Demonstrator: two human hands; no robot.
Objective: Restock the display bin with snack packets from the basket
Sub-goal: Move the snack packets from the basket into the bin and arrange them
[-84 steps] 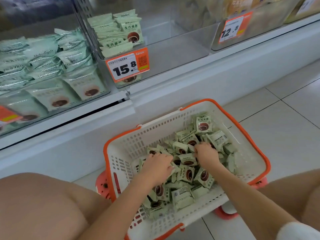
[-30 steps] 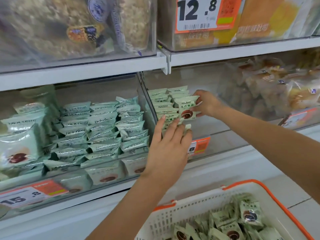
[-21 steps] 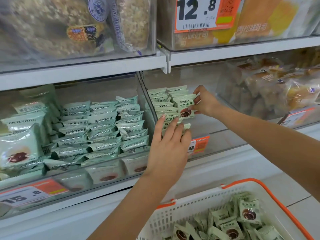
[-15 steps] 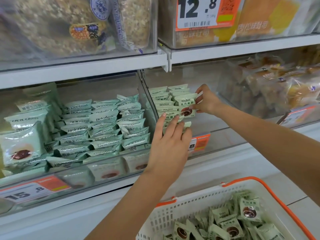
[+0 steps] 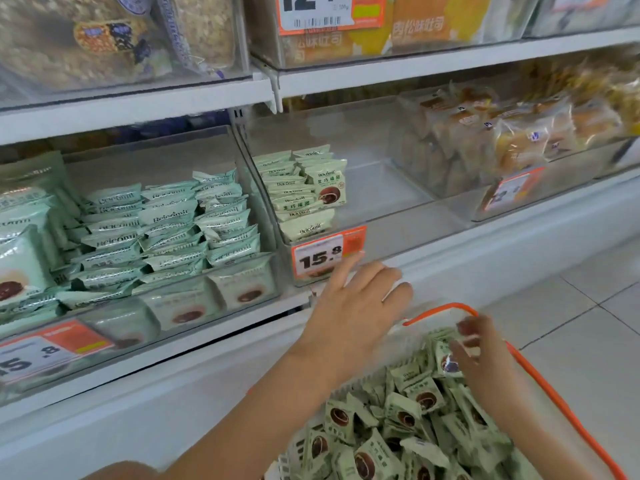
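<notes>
The clear display bin [image 5: 388, 209] on the lower shelf holds a short stack of pale green snack packets [image 5: 304, 188] against its left wall; the rest of its floor is bare. Its front carries a 15.8 price tag [image 5: 323, 258]. Below stands a white basket with an orange rim [image 5: 440, 308], heaped with the same packets [image 5: 398, 427]. My left hand [image 5: 349, 306] hovers with spread fingers in front of the shelf edge, under the tag, holding nothing. Blurred, my right hand [image 5: 481, 355] is over the basket's far end, with loosely curled fingers at the packets.
A neighbouring bin [image 5: 166, 230] to the left is packed with teal packets. At the right stands a bin of wrapped bread [image 5: 485, 143]. Above runs a white upper shelf [image 5: 433, 62] with more bins. Tiled floor [image 5: 581, 327] lies right of the basket.
Both hands have left the bin's stack. My right hand dropped to the basket's packets and my left hand lowered below the price tag. The view tilted down.
</notes>
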